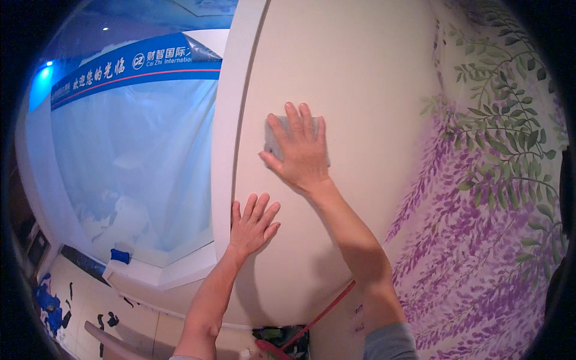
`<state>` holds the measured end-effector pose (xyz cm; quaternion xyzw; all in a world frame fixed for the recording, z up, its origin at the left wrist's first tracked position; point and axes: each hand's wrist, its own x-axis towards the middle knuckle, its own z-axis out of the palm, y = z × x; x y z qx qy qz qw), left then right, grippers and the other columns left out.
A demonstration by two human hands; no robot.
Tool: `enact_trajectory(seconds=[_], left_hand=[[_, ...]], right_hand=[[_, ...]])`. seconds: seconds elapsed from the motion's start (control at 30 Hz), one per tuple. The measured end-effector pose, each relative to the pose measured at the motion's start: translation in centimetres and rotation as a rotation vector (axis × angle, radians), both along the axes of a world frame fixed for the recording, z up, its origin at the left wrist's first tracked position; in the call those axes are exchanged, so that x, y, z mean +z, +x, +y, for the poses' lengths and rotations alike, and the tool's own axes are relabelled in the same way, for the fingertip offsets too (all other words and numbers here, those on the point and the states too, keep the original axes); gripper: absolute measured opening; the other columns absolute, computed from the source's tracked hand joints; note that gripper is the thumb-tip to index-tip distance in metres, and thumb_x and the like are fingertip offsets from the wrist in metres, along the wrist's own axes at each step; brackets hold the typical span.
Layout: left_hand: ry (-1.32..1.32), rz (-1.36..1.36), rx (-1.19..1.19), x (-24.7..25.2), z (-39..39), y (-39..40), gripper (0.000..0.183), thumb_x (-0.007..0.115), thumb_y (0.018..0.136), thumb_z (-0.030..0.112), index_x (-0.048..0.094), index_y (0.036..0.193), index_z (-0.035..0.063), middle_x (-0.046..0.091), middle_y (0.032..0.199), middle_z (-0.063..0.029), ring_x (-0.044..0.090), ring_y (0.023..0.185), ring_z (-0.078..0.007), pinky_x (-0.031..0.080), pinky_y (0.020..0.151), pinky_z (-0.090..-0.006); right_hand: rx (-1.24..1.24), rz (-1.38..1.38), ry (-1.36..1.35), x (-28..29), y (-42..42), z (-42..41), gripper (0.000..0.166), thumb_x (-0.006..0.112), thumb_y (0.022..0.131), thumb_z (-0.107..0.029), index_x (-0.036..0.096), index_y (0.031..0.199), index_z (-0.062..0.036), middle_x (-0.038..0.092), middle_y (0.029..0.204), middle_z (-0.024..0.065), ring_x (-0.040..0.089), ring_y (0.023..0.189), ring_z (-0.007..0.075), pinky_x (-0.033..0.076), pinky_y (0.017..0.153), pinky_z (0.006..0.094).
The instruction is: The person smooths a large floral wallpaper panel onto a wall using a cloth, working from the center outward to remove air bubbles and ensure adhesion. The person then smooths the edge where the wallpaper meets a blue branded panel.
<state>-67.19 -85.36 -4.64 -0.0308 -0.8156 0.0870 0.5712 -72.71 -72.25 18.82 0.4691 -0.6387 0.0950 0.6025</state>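
Note:
My right hand [302,150] lies flat with fingers spread over a grey cloth or pad [273,143], pressing it against the cream wall covering [355,85]. Parts of the grey piece show between the fingers and beside the thumb; the palm hides the rest. Lower and to the left, my left hand [253,227] rests on the same surface, fingers apart and nothing in it. Its outer edge is close to the white window frame [223,157]. Purple hanging blossoms [454,252] and green leaves [499,144] are printed on the right of the wall.
Left of the frame is a window pane [135,153] under a blue banner [96,77] bearing writing. A small blue object [120,256] sits on the sill. Below are a red pole [326,303], a dark container [273,334], a curved brown rail [112,344] and blue scraps [48,301] on the floor.

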Motion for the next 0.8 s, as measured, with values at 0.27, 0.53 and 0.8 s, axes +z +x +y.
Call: enact_trajectory(seconds=[0.27, 0.53, 0.8], left_hand=[[0.063, -0.086, -0.008, 0.0, 0.7, 0.2, 0.067, 0.061, 0.097, 0.051, 0.042, 0.157, 0.0291, 0.025, 0.17, -0.0078, 0.017, 0.158, -0.0313, 0.003, 0.122, -0.064], [0.116, -0.138, -0.084, 1.5, 0.9, 2.3, 0.071, 0.064, 0.097, 0.046, 0.034, 0.161, 0.0314, 0.023, 0.172, -0.0021, 0.02, 0.157, -0.0267, 0.021, 0.119, -0.0638], [0.068, -0.147, -0.088, 3.2, -0.4, 5.1, 0.069, 0.071, 0.093, 0.039, 0.045, 0.155, 0.0219, 0.031, 0.168, -0.0125, 0.027, 0.155, -0.034, 0.021, 0.119, -0.0643]], right_hand=[[-0.052, -0.005, -0.192, 1.6, 0.7, -1.7, 0.069, 0.071, 0.089, -0.048, 0.052, 0.149, -0.0214, 0.038, 0.16, 0.0152, 0.033, 0.148, 0.0403, 0.028, 0.114, 0.0671], [0.024, -0.043, 0.027, -0.7, 1.7, -2.5, 0.068, 0.071, 0.089, -0.049, 0.052, 0.149, -0.0242, 0.039, 0.16, 0.0116, 0.034, 0.149, 0.0362, 0.029, 0.115, 0.0644], [-0.004, -0.051, -0.003, -1.1, 0.2, -0.6, 0.063, 0.069, 0.093, -0.034, 0.051, 0.151, -0.0185, 0.04, 0.162, 0.0097, 0.032, 0.151, 0.0336, 0.023, 0.12, 0.0619]])
